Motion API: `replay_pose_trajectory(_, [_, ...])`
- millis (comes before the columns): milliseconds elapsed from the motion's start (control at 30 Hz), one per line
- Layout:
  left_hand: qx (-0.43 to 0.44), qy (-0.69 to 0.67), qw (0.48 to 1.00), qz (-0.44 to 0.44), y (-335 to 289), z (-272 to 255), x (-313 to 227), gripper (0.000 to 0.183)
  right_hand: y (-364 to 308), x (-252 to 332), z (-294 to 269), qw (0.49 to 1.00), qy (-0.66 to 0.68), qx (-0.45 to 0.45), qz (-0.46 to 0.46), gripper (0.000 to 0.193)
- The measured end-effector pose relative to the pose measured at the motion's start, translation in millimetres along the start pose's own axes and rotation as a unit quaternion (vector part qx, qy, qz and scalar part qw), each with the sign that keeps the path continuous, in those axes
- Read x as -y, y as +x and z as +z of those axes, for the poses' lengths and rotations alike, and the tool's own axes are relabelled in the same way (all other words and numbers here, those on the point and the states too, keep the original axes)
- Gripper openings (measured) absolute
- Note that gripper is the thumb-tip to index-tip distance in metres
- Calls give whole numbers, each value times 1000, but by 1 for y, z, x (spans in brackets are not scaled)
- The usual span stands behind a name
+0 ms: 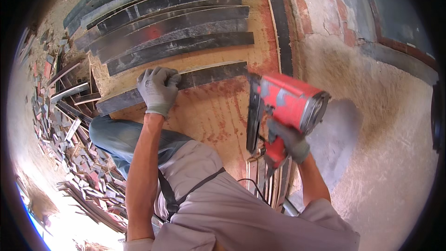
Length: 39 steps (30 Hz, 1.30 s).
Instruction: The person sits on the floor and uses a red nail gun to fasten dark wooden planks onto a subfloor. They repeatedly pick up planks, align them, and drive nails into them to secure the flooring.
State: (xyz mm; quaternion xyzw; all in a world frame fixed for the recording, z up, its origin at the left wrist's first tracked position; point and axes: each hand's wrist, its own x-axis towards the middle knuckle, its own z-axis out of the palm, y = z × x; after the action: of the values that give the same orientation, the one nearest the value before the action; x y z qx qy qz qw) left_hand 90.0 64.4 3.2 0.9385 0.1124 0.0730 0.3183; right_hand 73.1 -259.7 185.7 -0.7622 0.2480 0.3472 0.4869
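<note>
My left hand (159,91), in a grey work glove, is closed over a dark wooden strip (211,75) that lies across a wooden board (209,116) with reddish stains. In my gloved right hand (290,140) is a red nail gun (290,94), gripped by its handle. The gun's nose is at the strip's right end; I cannot tell whether it touches. The black magazine runs down from the nose toward me. Beyond my left hand, several more dark strips (181,50) lie roughly parallel across the board.
A long dark strip (278,23) runs along the board's right side, beside a worn wall (320,14) with exposed brick. Offcuts (93,158) are heaped on the floor at left. A black hose or cord (253,183) hangs near my right side, by upright thin strips.
</note>
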Motion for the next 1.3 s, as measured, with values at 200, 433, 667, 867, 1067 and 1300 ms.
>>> replay_pose_trajectory(200, [3,4,1000,1,0,-1,-4,7,35,24,-12,999,-10,32,-16,16])
replay_pose_trajectory(433, [-5,2,1000,1,2,-1,-6,6,43,25,-5,999,33,15,26,18])
replay_pose_trajectory(667, [-9,-5,1000,4,3,0,-1,6,44,27,-4,999,38,10,7,13])
replay_pose_trajectory(867, [2,-15,1000,13,3,-3,-2,6,35,29,10,998,42,29,41,10])
replay_pose_trajectory(1067, [-11,-16,1000,13,1,0,0,6,40,30,25,997,31,41,48,10])
replay_pose_trajectory(1300, [-13,-23,1000,8,1,0,1,7,39,29,30,998,22,45,42,9])
